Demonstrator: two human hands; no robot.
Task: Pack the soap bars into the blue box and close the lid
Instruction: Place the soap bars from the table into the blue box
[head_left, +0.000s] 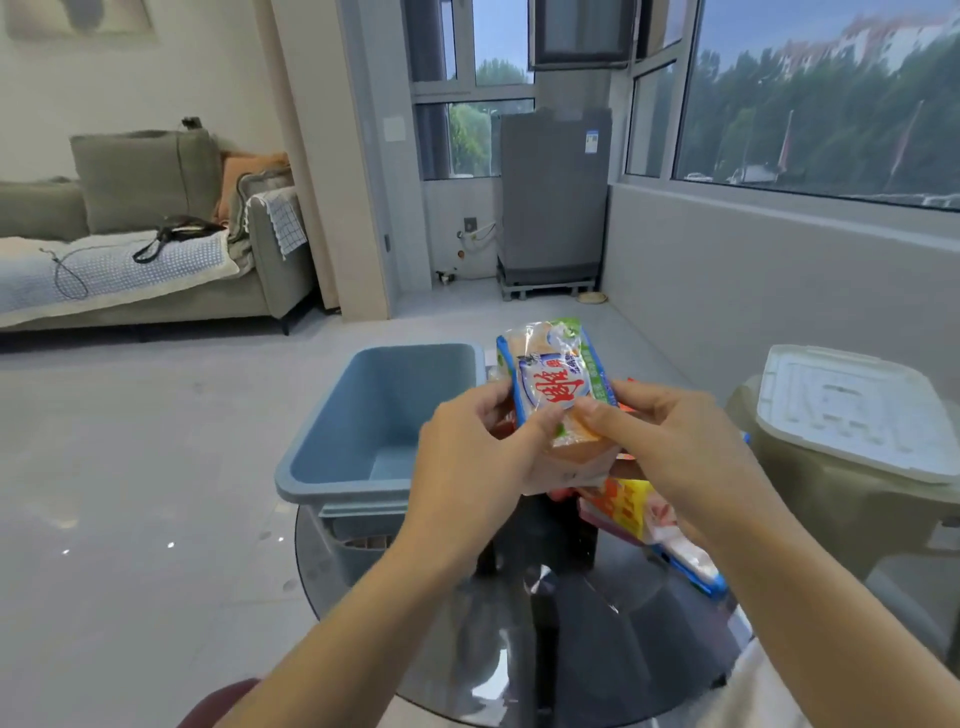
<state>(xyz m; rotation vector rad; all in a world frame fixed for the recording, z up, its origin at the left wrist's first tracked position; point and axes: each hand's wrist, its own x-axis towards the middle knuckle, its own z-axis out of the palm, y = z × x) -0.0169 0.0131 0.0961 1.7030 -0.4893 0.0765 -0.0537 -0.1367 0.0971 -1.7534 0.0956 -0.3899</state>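
Note:
A wrapped soap bar (550, 384) with a white, blue and red label is held upright above the round glass table (467, 613). My left hand (472, 467) grips its lower left side and my right hand (670, 441) pinches its lower right. The open blue box (332, 441) stands just left of the bar, its inside bare as far as I can see. More wrapped soap bars (639, 514) lie on the table under my right hand, partly hidden. A white lid (852, 410) rests on a beige stool at the right.
The beige stool (841, 504) stands close to the table's right side. A grey sofa (156, 249) is at the far left and a grey appliance (553, 202) by the windows. Grey tiled floor (156, 467) spreads around the table.

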